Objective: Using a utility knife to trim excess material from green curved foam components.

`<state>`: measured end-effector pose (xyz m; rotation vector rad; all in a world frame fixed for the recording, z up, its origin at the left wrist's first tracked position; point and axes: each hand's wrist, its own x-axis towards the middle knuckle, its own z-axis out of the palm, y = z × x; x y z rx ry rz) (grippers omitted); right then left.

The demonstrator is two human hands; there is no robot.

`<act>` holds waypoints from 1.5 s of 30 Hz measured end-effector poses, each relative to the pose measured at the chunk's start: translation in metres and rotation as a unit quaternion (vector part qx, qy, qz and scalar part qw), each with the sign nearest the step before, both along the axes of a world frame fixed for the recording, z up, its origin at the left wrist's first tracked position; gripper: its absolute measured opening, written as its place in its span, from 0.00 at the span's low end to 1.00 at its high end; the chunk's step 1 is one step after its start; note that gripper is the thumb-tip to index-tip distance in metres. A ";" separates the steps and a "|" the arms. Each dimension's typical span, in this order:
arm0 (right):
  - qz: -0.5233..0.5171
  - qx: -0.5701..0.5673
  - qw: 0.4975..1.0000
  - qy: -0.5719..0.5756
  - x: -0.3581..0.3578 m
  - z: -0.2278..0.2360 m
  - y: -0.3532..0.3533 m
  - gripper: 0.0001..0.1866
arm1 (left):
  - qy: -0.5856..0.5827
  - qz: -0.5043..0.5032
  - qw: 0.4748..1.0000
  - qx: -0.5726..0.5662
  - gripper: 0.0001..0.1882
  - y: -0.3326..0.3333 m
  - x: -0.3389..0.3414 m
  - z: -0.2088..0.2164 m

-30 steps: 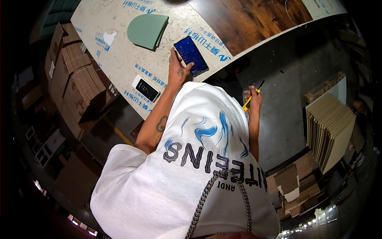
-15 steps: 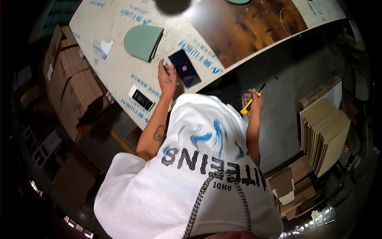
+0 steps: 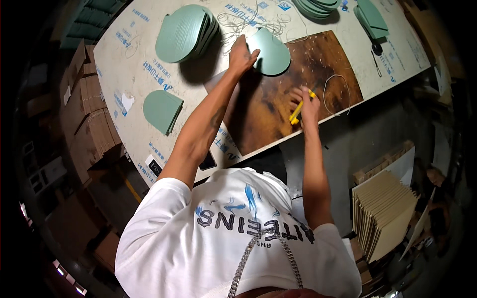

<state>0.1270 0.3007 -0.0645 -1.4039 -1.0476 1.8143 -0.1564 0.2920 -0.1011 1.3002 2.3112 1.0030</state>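
My left hand (image 3: 242, 58) grips the left edge of a pale green board (image 3: 273, 53) with rounded ends. Its thumb lies over the board's surface, while the other fingers are partly hidden. The board rests over the upper left part of a brown, dark-stained panel (image 3: 323, 59) on the table. Over the near part of that panel, my right hand (image 3: 310, 107) is closed around a yellow utility knife (image 3: 296, 113). I cannot make out its blade. A tall stack of green rounded boards (image 3: 181, 35) stands left of my left hand.
More green boards lie at the far edge (image 3: 318, 9), far right (image 3: 371, 22) and near left (image 3: 161, 111). Tangled string (image 3: 248, 22) lies behind the held board; a loop (image 3: 337, 94) lies by my right hand. Beige boards (image 3: 380, 218) stand right; cardboard (image 3: 92, 109) stands left.
Both hands have moved forward over the table. My left hand has gone from beside the phone to the green board and taken hold of it. The knife has come over the brown panel.
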 end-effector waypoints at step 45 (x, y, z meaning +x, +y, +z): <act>-0.042 0.272 0.899 -0.340 0.128 -0.061 -0.081 0.21 | 0.269 -0.355 0.892 -0.069 0.44 -0.076 0.130 0.016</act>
